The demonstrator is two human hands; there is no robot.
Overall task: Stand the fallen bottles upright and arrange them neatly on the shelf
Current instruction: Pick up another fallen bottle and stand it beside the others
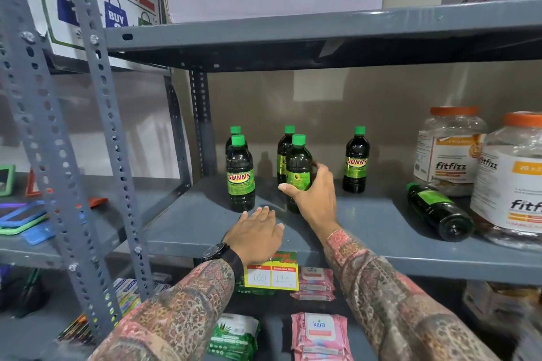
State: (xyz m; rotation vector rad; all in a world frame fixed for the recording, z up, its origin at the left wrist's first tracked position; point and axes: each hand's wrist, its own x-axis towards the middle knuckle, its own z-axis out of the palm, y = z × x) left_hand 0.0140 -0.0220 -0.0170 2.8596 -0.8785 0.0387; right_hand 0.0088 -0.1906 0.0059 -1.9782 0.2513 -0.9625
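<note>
Dark bottles with green caps and green SUNNY labels stand on the grey shelf [366,220]. My right hand [315,196] grips the front middle bottle [298,167], which stands upright. Close behind it stands another bottle [283,152]. At the left, a front bottle [240,176] hides most of a second one [235,130] behind it. A single bottle [356,161] stands further right. One bottle [438,211] lies on its side at the right, cap pointing to the back left. My left hand [256,233] rests flat and empty on the shelf in front of the left bottles.
Two large fitfizz jars [448,152] [513,184] with orange lids stand at the right, touching the fallen bottle. The upper shelf [293,35] carries cardboard boxes. A price tag [271,275] hangs on the shelf edge. Wipe packs [319,334] lie below. A slotted upright [108,138] stands at the left.
</note>
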